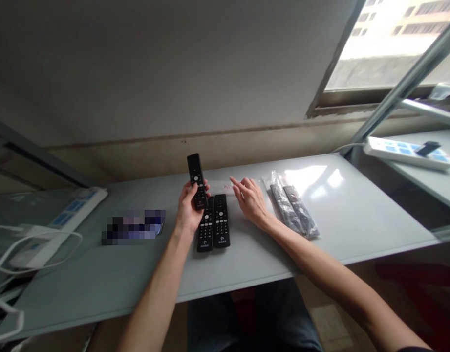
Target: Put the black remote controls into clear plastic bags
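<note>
My left hand (188,208) grips a black remote control (196,176), raised with its buttons facing me. Below it two more black remotes lie side by side on the grey table (246,264): a left one (205,232) and a right one (221,220). My right hand (249,198) hovers at or rests on a clear plastic bag (225,186) with small red print; its fingers are apart and hold nothing. To the right of that hand, two remotes in clear plastic bags (292,208) lie next to each other.
At the left edge stands a white power strip (78,208) with white cables (45,234). A pixelated flat object (133,227) lies left of my left hand. Another power strip (408,152) with a black plug is at the right. A wall (191,73) rises behind the table.
</note>
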The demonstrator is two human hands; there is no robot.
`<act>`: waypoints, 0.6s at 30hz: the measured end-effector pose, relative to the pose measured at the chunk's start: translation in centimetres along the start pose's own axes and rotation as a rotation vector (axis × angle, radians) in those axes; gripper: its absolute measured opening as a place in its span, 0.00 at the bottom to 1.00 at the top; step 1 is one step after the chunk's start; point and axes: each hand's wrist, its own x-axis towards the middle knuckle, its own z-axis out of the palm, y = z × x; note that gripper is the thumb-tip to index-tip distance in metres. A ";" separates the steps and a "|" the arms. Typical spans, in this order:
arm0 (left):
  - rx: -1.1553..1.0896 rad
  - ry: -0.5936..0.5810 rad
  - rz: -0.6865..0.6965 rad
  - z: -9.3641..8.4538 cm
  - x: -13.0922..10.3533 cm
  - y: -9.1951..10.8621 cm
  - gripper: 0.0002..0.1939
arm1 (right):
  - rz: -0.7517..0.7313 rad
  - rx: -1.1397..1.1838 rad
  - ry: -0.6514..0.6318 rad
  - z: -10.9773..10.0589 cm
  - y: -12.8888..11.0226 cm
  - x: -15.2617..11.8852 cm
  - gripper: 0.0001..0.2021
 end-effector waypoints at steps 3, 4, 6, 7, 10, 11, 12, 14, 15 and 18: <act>0.338 -0.168 0.105 0.6 -0.8 0.3 0.20 | 0.067 0.555 0.025 -0.5 -1.0 -0.2 0.26; 0.487 -0.237 0.162 0.9 -1.3 0.3 0.20 | 0.119 0.730 0.006 -0.6 -1.4 -0.2 0.27; 0.677 -0.359 0.226 1.4 -2.2 0.1 0.17 | 0.233 0.954 -0.028 -0.8 -1.8 -0.3 0.28; 0.753 -0.397 0.250 1.6 -2.6 -0.1 0.17 | 0.285 0.994 -0.035 -1.0 -1.9 -0.2 0.29; 1.093 -0.444 0.486 1.7 -3.3 -0.6 0.16 | 0.406 0.952 -0.053 -1.7 -1.3 0.1 0.29; 1.195 -0.443 0.570 1.5 -3.4 -0.7 0.18 | 0.434 0.921 -0.085 -2.1 -0.9 0.3 0.28; 1.280 -0.436 0.638 1.3 -3.3 -0.8 0.20 | 0.456 0.886 -0.134 -2.5 -0.4 0.4 0.28; 1.408 -0.406 0.711 0.9 -2.9 -0.8 0.23 | 0.470 0.808 -0.274 -3.2 0.5 0.5 0.27; 1.465 -0.392 0.719 0.6 -2.7 -0.8 0.23 | 0.465 0.768 -0.354 -3.5 0.9 0.5 0.26; 1.621 -0.409 0.675 0.3 -2.2 -1.1 0.22 | 0.427 0.643 -0.543 -3.6 1.6 0.3 0.25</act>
